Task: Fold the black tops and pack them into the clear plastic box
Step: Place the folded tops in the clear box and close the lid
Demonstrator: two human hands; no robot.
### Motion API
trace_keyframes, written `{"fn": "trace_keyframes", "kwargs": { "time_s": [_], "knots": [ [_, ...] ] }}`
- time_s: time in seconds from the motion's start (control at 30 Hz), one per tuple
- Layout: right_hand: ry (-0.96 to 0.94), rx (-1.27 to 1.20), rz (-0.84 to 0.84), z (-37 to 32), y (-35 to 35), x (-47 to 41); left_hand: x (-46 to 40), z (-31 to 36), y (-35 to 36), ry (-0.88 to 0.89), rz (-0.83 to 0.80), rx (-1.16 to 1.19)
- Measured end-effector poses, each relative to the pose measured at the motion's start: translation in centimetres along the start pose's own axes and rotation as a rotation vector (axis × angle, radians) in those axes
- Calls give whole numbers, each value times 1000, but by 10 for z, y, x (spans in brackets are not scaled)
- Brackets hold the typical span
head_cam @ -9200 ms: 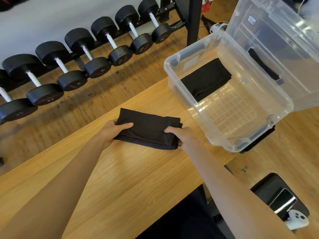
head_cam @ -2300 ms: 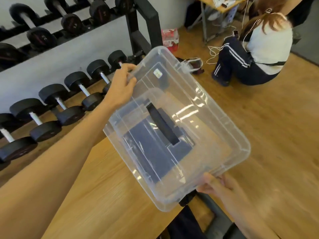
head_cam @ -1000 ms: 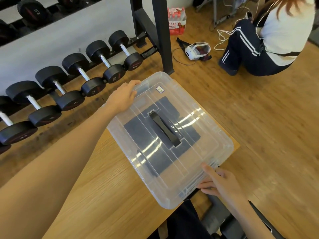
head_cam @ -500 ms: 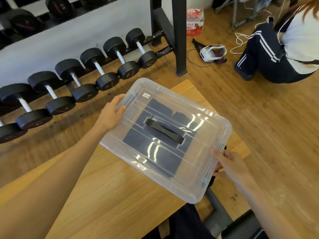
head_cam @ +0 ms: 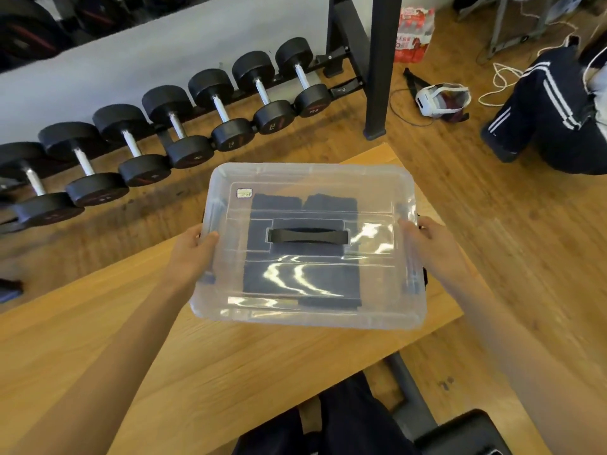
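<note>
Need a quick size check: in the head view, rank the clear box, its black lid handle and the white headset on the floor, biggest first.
1. clear box
2. black lid handle
3. white headset, though it lies farther away, so ranks 2 and 3 are unsure.

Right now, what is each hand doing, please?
Left hand: grips the left end of the clear plastic box, thumb on the lid.
Right hand: holds the right end of the box; whether its fingers curl under cannot be told.
</note>
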State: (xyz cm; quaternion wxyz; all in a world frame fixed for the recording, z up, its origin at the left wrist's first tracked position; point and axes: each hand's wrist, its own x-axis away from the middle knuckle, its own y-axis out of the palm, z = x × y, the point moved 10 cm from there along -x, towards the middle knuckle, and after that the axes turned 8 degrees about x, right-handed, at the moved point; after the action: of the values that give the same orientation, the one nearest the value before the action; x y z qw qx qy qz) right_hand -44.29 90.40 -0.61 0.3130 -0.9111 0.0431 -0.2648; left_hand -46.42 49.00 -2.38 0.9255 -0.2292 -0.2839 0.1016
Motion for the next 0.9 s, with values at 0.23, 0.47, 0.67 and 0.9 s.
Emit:
{"fn": "trace_keyframes", "kwargs": {
  "time_s": [0.23, 0.47, 0.67, 0.9],
  "knots": [
    [-111, 120, 27, -28, -1, -22, 13, -4, -5, -11, 47, 108],
    [-163, 145, 209, -15, -10, -26, 10, -17, -19, 6, 138, 86],
    [223, -3, 67, 32, -1, -20, 2, -45, -17, -243, 18, 135],
    [267, -145, -5, 33, 4, -19, 1, -24, -18, -43, 83, 172]
  ]
}}
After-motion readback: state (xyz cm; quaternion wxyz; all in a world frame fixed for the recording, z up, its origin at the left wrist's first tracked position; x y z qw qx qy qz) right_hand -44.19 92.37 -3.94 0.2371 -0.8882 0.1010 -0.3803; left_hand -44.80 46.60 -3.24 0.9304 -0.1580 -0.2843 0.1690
